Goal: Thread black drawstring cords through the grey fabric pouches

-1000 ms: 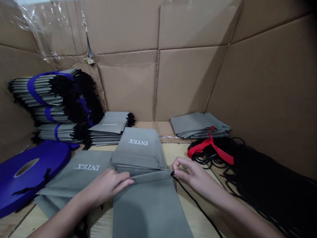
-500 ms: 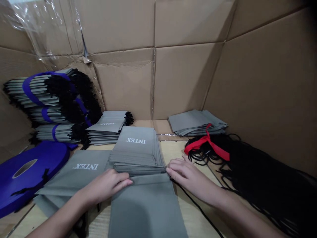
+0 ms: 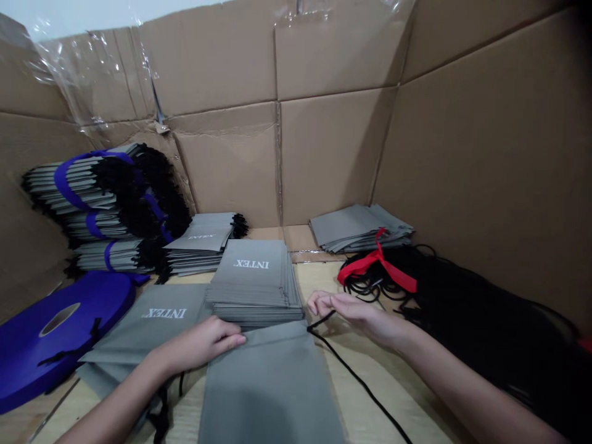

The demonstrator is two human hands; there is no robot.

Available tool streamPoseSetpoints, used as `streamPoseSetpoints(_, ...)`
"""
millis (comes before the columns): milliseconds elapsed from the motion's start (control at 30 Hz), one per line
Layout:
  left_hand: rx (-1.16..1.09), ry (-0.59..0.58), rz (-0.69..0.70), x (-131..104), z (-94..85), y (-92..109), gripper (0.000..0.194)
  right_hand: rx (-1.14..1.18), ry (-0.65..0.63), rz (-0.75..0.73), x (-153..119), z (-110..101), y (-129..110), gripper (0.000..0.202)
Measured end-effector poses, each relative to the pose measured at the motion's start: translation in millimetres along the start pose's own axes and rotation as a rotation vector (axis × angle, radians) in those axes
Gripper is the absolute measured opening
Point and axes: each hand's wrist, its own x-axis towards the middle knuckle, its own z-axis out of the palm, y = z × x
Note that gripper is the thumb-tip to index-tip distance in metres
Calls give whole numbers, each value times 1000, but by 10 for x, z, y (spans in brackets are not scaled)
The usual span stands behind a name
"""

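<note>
A plain grey fabric bag (image 3: 268, 388) lies flat in front of me. My left hand (image 3: 215, 342) pinches its upper left corner, thumb on top. At the bag's upper right corner a black cord (image 3: 356, 377) comes out; one length trails down to the right, and a short end rises to my right hand (image 3: 337, 308), whose fingers are closed on it. Just beyond the bag stands a stack of grey bags (image 3: 252, 265) printed INTEX. Left of it, beside my left hand, lies another printed grey bag (image 3: 161, 308).
Bundles of bags with purple bands (image 3: 102, 203) are piled at the back left, behind a purple ribbon roll (image 3: 102, 302). A smaller bag stack (image 3: 198, 240) is beside them. Plain grey pieces (image 3: 356, 225) and black cords (image 3: 476, 320) with a red tie (image 3: 379, 265) lie right. Cardboard walls (image 3: 333, 142) surround everything.
My right hand has lifted off the bag's corner, drawing a short piece of black cord up and right. My left hand stays at the bag's left corner. The view has shifted slightly.
</note>
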Motion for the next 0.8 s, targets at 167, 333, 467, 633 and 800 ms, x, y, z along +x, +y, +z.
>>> streamPoseSetpoints(167, 87, 27, -10, -57, -55, 59, 46, -63, 162, 49, 17, 44, -28, 38)
streamPoseSetpoints(333, 259, 68, -90, -117, -146, 71, 48, -134, 217, 22, 29, 17, 5, 45)
streamPoseSetpoints(467, 546, 73, -155, -147, -132, 161, 49, -279, 160, 19, -16, -30, 29, 38)
streamPoseSetpoints(633, 730, 73, -271, -183, -28, 380, 34, -658, 28, 2, -119, -206, 65, 23)
streamPoseSetpoints(800, 699, 79, -261, -26, 109, 733, 33, -833, -18, 4, -122, -310, 200, 13)
